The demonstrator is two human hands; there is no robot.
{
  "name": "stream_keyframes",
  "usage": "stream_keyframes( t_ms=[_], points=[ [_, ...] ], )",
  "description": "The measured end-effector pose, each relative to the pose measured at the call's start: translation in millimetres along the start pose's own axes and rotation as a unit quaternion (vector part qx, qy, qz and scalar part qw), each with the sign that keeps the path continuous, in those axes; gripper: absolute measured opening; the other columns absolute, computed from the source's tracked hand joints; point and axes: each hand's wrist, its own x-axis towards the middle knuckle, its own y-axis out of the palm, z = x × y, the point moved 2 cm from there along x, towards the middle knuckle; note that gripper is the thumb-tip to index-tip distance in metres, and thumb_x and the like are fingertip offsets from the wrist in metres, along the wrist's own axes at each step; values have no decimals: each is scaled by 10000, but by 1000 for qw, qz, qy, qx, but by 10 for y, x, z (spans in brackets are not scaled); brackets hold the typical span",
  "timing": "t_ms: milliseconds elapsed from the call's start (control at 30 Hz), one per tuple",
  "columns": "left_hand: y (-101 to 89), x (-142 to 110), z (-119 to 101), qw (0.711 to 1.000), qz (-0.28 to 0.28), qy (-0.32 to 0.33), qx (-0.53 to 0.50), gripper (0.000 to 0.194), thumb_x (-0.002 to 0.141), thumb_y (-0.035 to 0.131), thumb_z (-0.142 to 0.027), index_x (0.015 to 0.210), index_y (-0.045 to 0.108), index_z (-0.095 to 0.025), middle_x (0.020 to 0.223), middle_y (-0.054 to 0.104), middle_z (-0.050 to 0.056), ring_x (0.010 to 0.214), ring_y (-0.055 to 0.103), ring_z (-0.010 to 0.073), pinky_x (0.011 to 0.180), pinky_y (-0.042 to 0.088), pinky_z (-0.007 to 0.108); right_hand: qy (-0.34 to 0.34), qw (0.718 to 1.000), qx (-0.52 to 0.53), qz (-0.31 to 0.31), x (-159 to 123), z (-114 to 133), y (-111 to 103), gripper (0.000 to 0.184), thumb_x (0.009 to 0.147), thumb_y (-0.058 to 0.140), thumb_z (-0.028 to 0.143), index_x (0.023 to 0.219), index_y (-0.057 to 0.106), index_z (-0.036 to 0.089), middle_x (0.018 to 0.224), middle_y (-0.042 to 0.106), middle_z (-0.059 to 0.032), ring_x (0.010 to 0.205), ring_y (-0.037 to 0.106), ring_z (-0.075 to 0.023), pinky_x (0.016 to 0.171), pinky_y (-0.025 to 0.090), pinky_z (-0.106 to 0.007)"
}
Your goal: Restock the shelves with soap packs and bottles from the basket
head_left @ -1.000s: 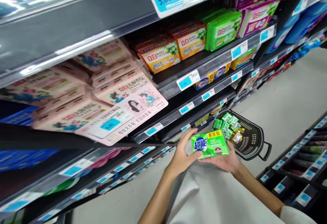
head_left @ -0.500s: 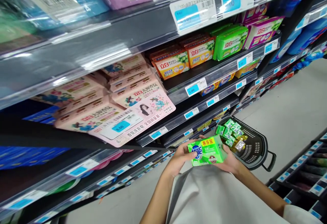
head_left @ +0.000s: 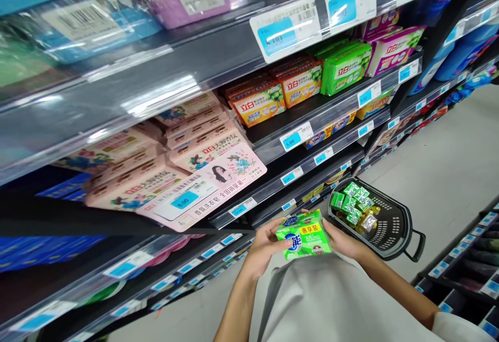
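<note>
A green soap pack (head_left: 304,234) with white and yellow print sits between both my hands, low in the middle of the view. My left hand (head_left: 262,248) grips its left end, fingers curled over the top. My right hand (head_left: 345,242) holds the right end from behind and below. Just beyond the pack, on the floor, stands a black shopping basket (head_left: 393,225) with several small green packets (head_left: 353,201) and a shiny wrapped item inside.
Shop shelves (head_left: 249,61) run along the left, stocked with pink boxes (head_left: 163,160), orange packs (head_left: 259,103) and green soap packs (head_left: 345,66), with blue price tags on the rails. A second low shelf (head_left: 468,269) stands at right. Grey floor aisle (head_left: 440,160) lies between.
The green pack has turned in my hands, its top face tipping up and its left end swinging toward me. The view has shifted slightly upward along the shelves.
</note>
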Motion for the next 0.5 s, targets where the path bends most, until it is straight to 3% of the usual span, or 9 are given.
stream_keyframes(
  t_ms=[133,200,300,400,500],
  points=[
    [-25,24,82,998,-57,27,0,678,449,981,-237,1071,729,-142,1029,773,98,900,719,233,807,573,316,-59,987,-83,-122,13,-18,-220,652,856,636,710,1386,594,332,1370,649,-59,1318,570,-305,1163,401,-497],
    [-35,39,124,996,-78,47,9,702,445,980,-218,1087,704,-151,1045,771,92,913,726,237,819,580,321,-93,975,-134,-149,3,9,-291,614,871,638,680,1376,598,334,1353,650,-68,1271,595,-302,1139,416,-502],
    [-29,40,147,990,-101,84,53,721,463,970,-205,1121,676,-163,1088,761,89,973,727,248,859,583,327,-120,946,-270,-130,-14,114,-290,625,860,698,581,1419,553,345,1416,588,-73,1267,579,-298,1106,437,-493],
    [-7,5,145,982,-113,116,94,719,500,957,-223,1150,657,-170,1109,753,91,1029,720,259,917,575,346,-101,901,-408,-110,3,253,-210,748,809,777,441,1486,475,345,1506,497,-67,1322,524,-295,1106,439,-479],
    [4,-53,163,977,-108,142,117,716,538,944,-245,1185,644,-176,1166,736,97,1084,705,266,975,556,365,-79,873,-472,-93,70,376,-125,831,760,814,373,1507,453,320,1528,480,-72,1379,476,-298,1146,410,-471]
  ],
)
